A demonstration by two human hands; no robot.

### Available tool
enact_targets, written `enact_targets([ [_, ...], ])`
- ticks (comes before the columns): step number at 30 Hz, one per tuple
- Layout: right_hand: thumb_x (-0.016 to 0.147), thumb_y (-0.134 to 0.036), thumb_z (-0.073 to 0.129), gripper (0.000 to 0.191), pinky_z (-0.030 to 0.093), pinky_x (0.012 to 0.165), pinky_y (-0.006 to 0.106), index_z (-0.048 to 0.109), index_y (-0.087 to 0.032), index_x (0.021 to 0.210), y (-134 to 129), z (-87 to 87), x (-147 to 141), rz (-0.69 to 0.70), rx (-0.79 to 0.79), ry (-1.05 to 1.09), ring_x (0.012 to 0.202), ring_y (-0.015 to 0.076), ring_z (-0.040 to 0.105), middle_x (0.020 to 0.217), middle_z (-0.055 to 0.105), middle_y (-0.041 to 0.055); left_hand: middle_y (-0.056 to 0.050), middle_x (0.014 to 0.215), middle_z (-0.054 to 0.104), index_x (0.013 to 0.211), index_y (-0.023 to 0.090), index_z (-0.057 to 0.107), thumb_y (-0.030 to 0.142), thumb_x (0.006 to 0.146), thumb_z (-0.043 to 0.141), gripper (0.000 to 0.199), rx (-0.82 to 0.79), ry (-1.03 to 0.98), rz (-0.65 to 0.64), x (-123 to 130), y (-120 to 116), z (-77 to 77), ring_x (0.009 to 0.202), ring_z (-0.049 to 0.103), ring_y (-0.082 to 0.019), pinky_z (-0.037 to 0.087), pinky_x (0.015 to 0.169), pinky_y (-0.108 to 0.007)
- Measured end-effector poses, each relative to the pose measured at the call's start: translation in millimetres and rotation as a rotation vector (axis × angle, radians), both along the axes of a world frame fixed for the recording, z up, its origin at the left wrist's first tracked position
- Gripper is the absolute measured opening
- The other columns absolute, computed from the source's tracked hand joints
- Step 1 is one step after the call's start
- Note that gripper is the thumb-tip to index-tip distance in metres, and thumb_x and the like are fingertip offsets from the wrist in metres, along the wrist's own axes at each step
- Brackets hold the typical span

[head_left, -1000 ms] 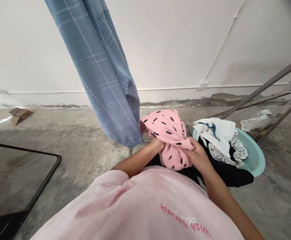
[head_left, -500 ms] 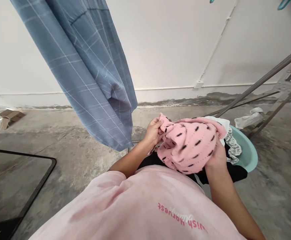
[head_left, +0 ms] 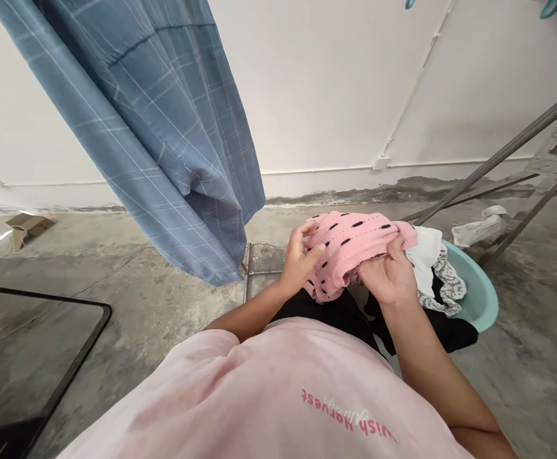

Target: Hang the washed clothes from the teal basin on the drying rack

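Note:
A pink knit top [head_left: 350, 245] with black dashes lies bunched between my two hands. My left hand [head_left: 299, 261] curves loosely round its left side, thumb and fingers apart with cloth between them. On the right, my right hand [head_left: 390, 274] grips the ribbed edge, its thumb on top and its fingertips hidden inside the fold. Just beyond that hand stands a light teal basin [head_left: 486, 299] holding other clothes, among them a white piece [head_left: 424, 252] and a black-and-white patterned one [head_left: 452, 280].
A blue checked garment [head_left: 164, 140] hangs at the left. Metal frame legs [head_left: 512, 159] slant down at the right, by a white cloth [head_left: 482, 226]. A cardboard box [head_left: 30, 228] sits on the concrete floor near the wall. A black-edged panel [head_left: 75, 366] is at lower left.
The pink top has been turned so its ribbed edge faces me. My right hand has shifted left and now grips that edge; my left hand's pinch has loosened.

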State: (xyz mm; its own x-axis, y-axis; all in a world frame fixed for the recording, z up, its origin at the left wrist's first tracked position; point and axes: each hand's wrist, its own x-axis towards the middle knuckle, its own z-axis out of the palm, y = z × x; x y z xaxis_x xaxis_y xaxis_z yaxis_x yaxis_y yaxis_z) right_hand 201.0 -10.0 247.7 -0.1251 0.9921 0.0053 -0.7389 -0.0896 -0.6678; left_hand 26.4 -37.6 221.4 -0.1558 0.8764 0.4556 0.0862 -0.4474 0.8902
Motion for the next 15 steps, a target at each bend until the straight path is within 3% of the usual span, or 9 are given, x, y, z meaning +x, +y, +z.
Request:
enact_targets([
  [4, 0.095, -0.048, 0.048, 0.034, 0.041, 0.116, 0.04, 0.065, -0.027, 0.115, -2.6, 13.0, -8.9, 0.05, -0.073, 0.171, 0.13, 0.0149, 0.052, 0.126, 0.066, 0.0005, -0.018, 0.144, 0.04, 0.141, 0.022, 0.038, 0.06, 0.065, 0.078, 0.093, 0.253, 0.445, -0.058, 19.7, -8.9, -16.9, 0.135, 0.038, -0.033, 0.032, 0.111, -0.051],
  [5, 0.096, -0.048, 0.047, 0.035, 0.041, 0.115, 0.041, 0.065, -0.027, 0.116, -3.7, 15.9, -9.7, 0.056, -0.062, 0.182, 0.13, 0.0154, 0.053, 0.126, 0.066, 0.0008, -0.019, 0.146, 0.038, 0.142, 0.021, 0.037, 0.058, 0.064, 0.08, 0.096, 0.276, 0.503, -0.039, 23.1, -8.5, -20.0, 0.136, 0.036, -0.034, 0.029, 0.113, -0.052],
  [7, 0.095, -0.049, 0.047, 0.035, 0.043, 0.114, 0.043, 0.064, -0.029, 0.118, -6.2, 20.6, -9.7, 0.054, -0.03, 0.184, 0.129, 0.0162, 0.054, 0.124, 0.067, 0.0008, -0.019, 0.147, 0.038, 0.142, 0.021, 0.039, 0.047, 0.071, 0.076, 0.083, 0.236, 0.53, 0.011, 25.4, -4.7, -22.2, 0.137, 0.035, -0.033, 0.028, 0.114, -0.051],
  [11, 0.093, -0.051, 0.05, 0.034, 0.048, 0.108, 0.046, 0.064, -0.031, 0.118, -10.0, 22.7, -6.1, 0.052, 0.012, 0.116, 0.127, 0.0182, 0.055, 0.123, 0.067, 0.0003, -0.01, 0.12, 0.063, 0.118, 0.021, 0.061, 0.026, 0.085, 0.058, 0.034, 0.012, 0.294, -0.084, 14.1, 7.1, -10.1, 0.114, 0.055, -0.024, 0.04, 0.103, -0.041],
  [15, 0.087, -0.056, 0.058, 0.037, 0.056, 0.097, 0.044, 0.064, -0.031, 0.113, -9.5, 12.2, -1.9, 0.117, 0.013, -0.017, 0.122, 0.0206, 0.058, 0.12, 0.067, 0.0019, -0.003, 0.091, 0.068, 0.093, 0.018, 0.068, 0.031, 0.084, 0.062, 0.017, -0.188, -0.224, -0.239, 3.1, 10.4, 9.8, 0.086, 0.062, -0.015, 0.047, 0.086, -0.028],
])
